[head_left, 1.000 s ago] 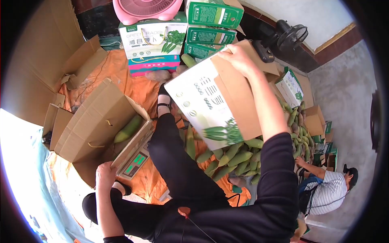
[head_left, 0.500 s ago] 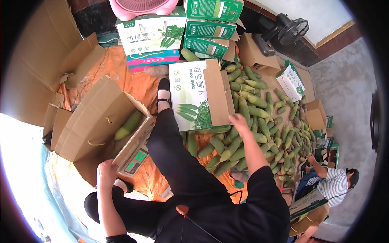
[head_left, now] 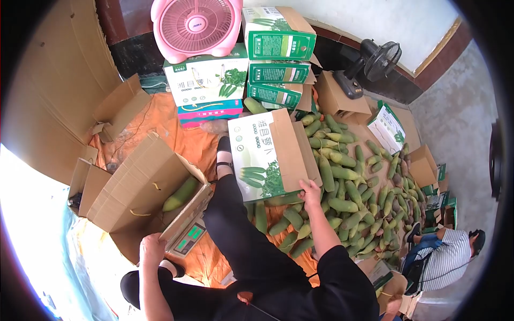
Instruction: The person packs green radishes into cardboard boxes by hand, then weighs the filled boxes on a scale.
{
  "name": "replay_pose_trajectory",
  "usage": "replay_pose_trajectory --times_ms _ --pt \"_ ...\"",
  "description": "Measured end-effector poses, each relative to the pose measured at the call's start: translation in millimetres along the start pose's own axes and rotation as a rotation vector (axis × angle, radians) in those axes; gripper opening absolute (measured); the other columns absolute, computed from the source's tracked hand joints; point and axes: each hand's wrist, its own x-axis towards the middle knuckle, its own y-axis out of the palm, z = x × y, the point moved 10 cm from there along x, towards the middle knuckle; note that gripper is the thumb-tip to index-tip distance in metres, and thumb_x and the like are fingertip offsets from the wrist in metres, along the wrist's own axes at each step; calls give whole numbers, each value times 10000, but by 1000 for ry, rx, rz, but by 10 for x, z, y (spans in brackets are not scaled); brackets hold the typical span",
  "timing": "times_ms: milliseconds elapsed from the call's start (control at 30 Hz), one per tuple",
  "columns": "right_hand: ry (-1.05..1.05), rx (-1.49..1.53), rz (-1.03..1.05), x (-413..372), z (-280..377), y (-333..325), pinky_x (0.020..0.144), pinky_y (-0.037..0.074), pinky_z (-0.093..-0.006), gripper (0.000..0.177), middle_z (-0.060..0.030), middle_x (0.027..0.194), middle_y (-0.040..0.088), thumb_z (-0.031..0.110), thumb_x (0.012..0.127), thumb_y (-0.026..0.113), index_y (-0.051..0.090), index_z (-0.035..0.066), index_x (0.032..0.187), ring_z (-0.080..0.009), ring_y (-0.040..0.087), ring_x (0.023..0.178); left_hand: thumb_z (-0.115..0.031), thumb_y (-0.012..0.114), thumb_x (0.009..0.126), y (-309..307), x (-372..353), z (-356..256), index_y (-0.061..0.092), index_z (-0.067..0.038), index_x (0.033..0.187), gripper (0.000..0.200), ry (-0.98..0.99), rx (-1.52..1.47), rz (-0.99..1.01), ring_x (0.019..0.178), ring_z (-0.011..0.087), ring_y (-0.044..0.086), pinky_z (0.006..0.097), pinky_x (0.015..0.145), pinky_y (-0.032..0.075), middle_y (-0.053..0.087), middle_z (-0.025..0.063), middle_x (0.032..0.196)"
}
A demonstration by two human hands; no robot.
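My left hand (head_left: pixel 152 250) is closed on the near edge of an open cardboard box (head_left: pixel 134 179). Inside that box lies a green radish (head_left: pixel 181 195). The box rests on a scale whose green digital display (head_left: pixel 190 237) shows at its near side. My right hand (head_left: pixel 310 193) pinches the near corner of the brown flap of a white and green printed carton (head_left: pixel 249 155). This carton stands in front of my leg, against the heap of green radishes (head_left: pixel 348 184). Whatever is inside the carton is hidden.
A pink fan (head_left: pixel 197 24) sits on stacked cartons (head_left: pixel 206 80). Behind the radishes, a black fan (head_left: pixel 369 67) stands on a brown box (head_left: pixel 332 99). An orange sheet (head_left: pixel 179 142) covers the floor. A person in a striped shirt (head_left: pixel 444 257) is at the right.
My view has tilted up, so the scene sits lower and more of the pink fan shows. My right hand remains at the carton's flap. The person at the right has shifted posture.
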Motion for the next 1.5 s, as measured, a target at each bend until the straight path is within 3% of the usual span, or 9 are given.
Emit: replay_pose_trajectory --times_ms 533,733,933,1200,1267,1367,1433,1467,1500 --pt "-584 236 -40 -1115 2158 -395 549 458 -234 152 -20 855 638 149 863 660 607 38 953 -99 609 688 -162 656 732 39 29 112 690 -48 958 256 21 -3 -36 877 374 618 430 803 488 649 213 881" --pt "-674 460 83 -1400 2641 -379 467 280 -194 145 44 797 552 172 903 618 569 55 976 -23 311 514 -172 643 755 82 46 115 687 -79 1014 279 45 76 3 950 348 618 428 851 490 661 185 953" --pt "-710 588 6 -1273 3598 -23 638 441 -188 210 7 1009 619 190 908 619 598 75 1082 -49 567 795 -173 626 764 88 28 126 687 -78 995 257 42 104 4 945 348 619 438 851 488 661 181 956" --pt "-879 667 121 -754 4642 585 650 438 -237 209 -37 1007 643 137 877 653 601 59 1063 -66 534 680 -191 589 788 47 -10 139 684 -92 971 228 -35 44 30 914 352 625 441 838 489 662 183 909" --pt "-898 701 344 -688 4643 692 605 411 -237 210 -85 1093 633 135 915 598 577 44 1103 -65 324 457 -178 576 794 44 6 70 686 -100 988 236 6 95 42 913 350 626 437 832 491 662 180 909" --pt "-802 789 463 -1172 4537 1327 607 402 -243 234 -112 1168 614 138 939 559 558 27 1145 -62 322 459 -175 586 790 96 8 96 691 -101 1008 252 1 42 48 907 346 627 431 828 491 663 176 896" --pt "-686 777 966 -1491 4549 2048 621 406 -259 260 -131 1203 602 141 948 542 547 5 1169 -78 355 472 -187 608 782 109 30 103 695 -87 1009 262 44 40 22 903 343 628 426 831 487 666 175 898" --pt "-646 847 686 -1659 4460 2334 606 428 -225 242 -122 1183 614 144 936 563 567 5 1134 -86 513 571 -187 608 782 91 23 89 695 -87 1009 262 37 43 25 903 343 628 426 831 487 666 175 898" --pt "-646 687 1234 -1795 4426 2752 722 446 -306 278 -123 1163 620 140 935 560 549 -2 1174 -139 553 732 -169 587 804 86 24 61 691 -115 1028 253 26 61 54 919 330 631 420 829 494 668 164 914"
